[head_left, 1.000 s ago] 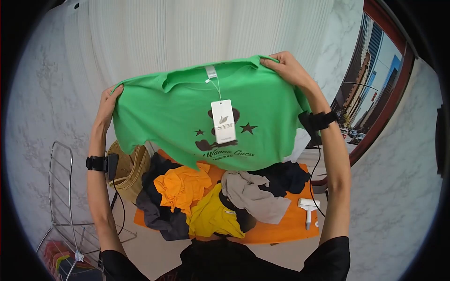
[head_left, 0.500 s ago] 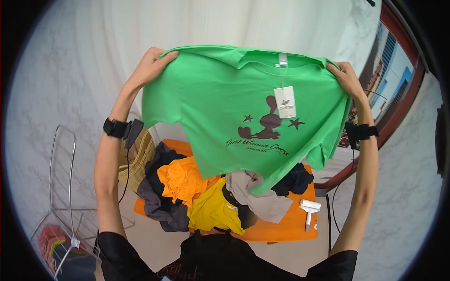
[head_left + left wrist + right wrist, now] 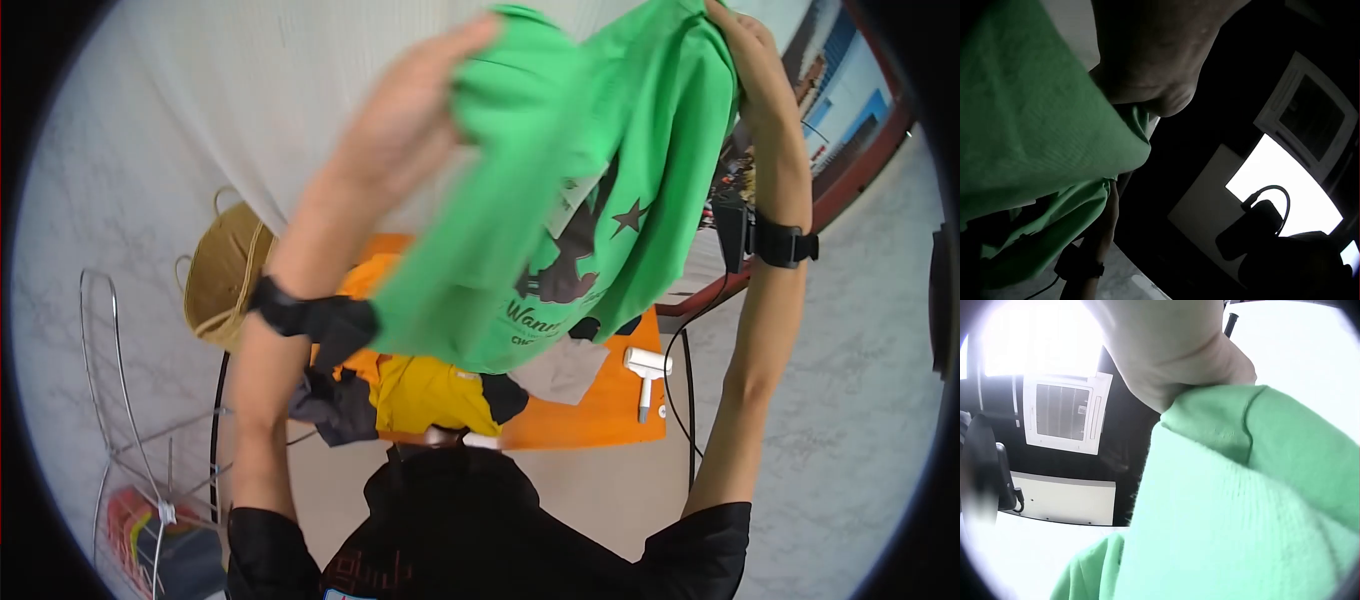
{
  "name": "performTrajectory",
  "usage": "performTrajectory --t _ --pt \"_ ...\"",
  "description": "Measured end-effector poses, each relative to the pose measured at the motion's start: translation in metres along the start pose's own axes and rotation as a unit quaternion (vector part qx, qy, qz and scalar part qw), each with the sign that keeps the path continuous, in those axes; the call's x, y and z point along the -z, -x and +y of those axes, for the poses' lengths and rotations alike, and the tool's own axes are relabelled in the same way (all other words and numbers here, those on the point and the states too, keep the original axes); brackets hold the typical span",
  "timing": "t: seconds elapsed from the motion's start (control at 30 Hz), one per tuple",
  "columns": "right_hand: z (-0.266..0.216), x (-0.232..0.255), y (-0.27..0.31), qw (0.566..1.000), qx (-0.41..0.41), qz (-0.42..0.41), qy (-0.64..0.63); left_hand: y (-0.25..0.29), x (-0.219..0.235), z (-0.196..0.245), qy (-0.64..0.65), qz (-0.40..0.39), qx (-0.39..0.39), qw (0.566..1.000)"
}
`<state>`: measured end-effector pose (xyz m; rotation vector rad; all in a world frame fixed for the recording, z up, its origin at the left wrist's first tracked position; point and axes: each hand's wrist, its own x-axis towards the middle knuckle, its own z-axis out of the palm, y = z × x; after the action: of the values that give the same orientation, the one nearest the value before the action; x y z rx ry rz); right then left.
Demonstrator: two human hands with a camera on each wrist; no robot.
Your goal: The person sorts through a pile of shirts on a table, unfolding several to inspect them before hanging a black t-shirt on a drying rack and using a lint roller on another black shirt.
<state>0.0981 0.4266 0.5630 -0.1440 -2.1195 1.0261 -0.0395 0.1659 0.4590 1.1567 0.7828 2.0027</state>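
Observation:
A green T-shirt point(image 3: 640, 130) with a dark print and a white tag point(image 3: 568, 200) hangs raised between both hands in the head view, its left part folded and blurred. My left hand point(image 3: 405, 125), blurred, grips the shirt at its upper left. At the top right my right hand point(image 3: 755, 50) pinches the shoulder area. In the left wrist view the hand point(image 3: 1154, 69) holds green cloth point(image 3: 1035, 125), its fingertips hidden. The right wrist view has the hand point(image 3: 1191, 362) above the green cloth point(image 3: 1210, 512), fingers hidden behind it.
Below, yellow point(image 3: 425, 395), orange, grey and dark clothes lie piled on an orange table point(image 3: 560, 425). A white lint roller point(image 3: 647, 370) lies on its right side. A woven basket point(image 3: 225, 275) and a metal rack point(image 3: 120, 350) stand at the left.
My left hand has moved right and nearer the camera, bringing its side of the shirt inward. My right hand has risen. The shirt, spread wide before, now hangs bunched and folded.

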Motion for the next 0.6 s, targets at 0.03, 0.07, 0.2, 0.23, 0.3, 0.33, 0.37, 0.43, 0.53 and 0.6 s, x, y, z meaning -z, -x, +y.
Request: performTrajectory --t 0.03,0.07,0.2,0.23,0.3,0.33,0.37,0.43,0.53,0.6 --pt "-0.007 -0.021 0.011 0.994 -0.047 0.071 -0.071 -0.006 -0.006 -0.028 0.014 -0.039 0.008 0.999" --pt "0.008 -0.024 0.012 0.992 -0.052 0.069 -0.091 -0.007 -0.017 -0.054 0.054 -0.036 0.025 0.998" --pt "0.072 -0.039 0.038 0.996 -0.012 0.018 -0.081 0.01 -0.037 -0.151 0.239 -0.025 0.111 0.964" --pt "0.084 -0.049 0.054 0.997 -0.027 0.023 -0.063 0.02 -0.038 -0.177 0.27 -0.025 0.139 0.953" --pt "0.13 -0.066 0.089 0.994 -0.101 -0.007 0.035 0.052 -0.043 -0.229 0.271 0.036 0.199 0.941" --pt "0.163 -0.077 0.111 0.98 -0.16 -0.042 0.115 0.072 -0.038 -0.255 0.233 0.07 0.253 0.936" --pt "0.176 -0.105 0.146 0.987 -0.14 -0.04 0.07 0.094 -0.03 -0.282 0.192 0.103 0.307 0.926" --pt "0.264 -0.151 0.219 0.972 -0.084 -0.123 0.179 0.16 0.007 -0.341 0.006 0.128 0.377 0.917" --pt "0.369 -0.224 0.357 0.915 -0.129 -0.263 0.276 0.289 0.096 -0.403 -0.211 0.098 0.318 0.919" --pt "0.355 -0.242 0.387 0.936 -0.108 -0.193 0.273 0.335 0.124 -0.382 -0.396 0.209 0.325 0.833"
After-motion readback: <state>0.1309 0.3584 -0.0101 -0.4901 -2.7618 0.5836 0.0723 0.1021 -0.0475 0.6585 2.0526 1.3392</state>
